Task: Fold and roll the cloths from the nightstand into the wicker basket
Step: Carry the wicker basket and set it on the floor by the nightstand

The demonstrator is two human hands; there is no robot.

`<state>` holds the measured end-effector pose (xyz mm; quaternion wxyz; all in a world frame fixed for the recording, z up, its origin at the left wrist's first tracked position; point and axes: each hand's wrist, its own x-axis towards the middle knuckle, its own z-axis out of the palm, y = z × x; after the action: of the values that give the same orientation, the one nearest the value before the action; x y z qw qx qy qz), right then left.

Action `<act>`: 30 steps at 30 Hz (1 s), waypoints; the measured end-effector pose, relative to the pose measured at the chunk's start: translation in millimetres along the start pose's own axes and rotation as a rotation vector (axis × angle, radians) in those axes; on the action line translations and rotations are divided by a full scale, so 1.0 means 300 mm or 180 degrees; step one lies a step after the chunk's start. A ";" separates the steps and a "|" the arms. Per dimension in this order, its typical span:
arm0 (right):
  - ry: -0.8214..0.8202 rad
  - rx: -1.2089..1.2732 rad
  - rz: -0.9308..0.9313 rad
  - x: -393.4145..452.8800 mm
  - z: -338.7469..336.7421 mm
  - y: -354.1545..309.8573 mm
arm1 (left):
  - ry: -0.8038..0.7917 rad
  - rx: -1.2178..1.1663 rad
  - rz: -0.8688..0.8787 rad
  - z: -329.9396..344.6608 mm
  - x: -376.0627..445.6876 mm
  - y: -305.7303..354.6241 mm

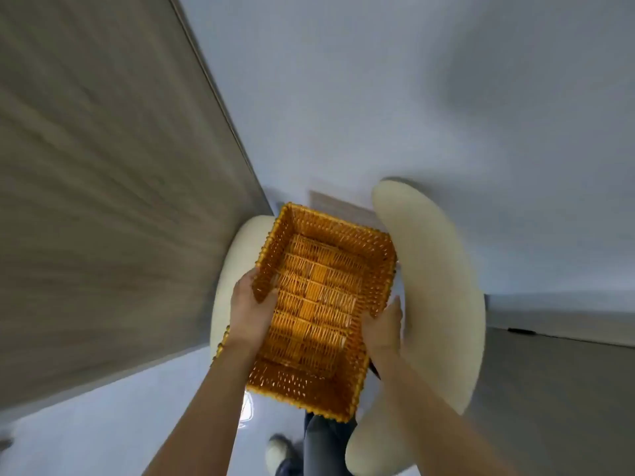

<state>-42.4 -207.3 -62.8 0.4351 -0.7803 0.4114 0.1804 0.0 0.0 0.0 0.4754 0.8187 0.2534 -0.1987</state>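
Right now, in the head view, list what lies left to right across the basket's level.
Wooden panel → left hand → wicker basket → right hand → cream chair back → grey surface.

The wicker basket (319,304) sits between both hands, above a cream chair (429,269), wooden panel (103,166) left.

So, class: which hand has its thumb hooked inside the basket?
The left hand: its thumb sits inside the basket; the right hand holds the outside.
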 end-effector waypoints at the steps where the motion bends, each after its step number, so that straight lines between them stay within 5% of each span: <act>1: -0.0036 0.0040 0.0076 0.031 0.019 0.002 | 0.0124 0.0288 0.0047 0.023 0.041 -0.015; 10: 0.0303 0.0004 0.0379 0.105 0.136 0.053 | 0.0097 0.1326 -0.0388 0.074 0.227 -0.218; 17: 0.0456 0.0374 0.0833 0.133 0.156 0.028 | 0.0547 0.1990 -0.0380 0.069 0.237 -0.260; 25: -0.0445 0.0530 0.1114 0.027 0.138 -0.008 | 0.1015 0.2078 -0.0207 -0.102 0.044 -0.239; 30: -0.1182 0.0530 0.0732 -0.138 0.159 0.005 | 0.1350 0.2040 -0.0141 -0.269 -0.199 -0.237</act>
<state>-64.7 -148.2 -63.6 0.5428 -0.6431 0.4240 0.3347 -83.4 87.3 23.4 0.1279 0.9431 0.2888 -0.1043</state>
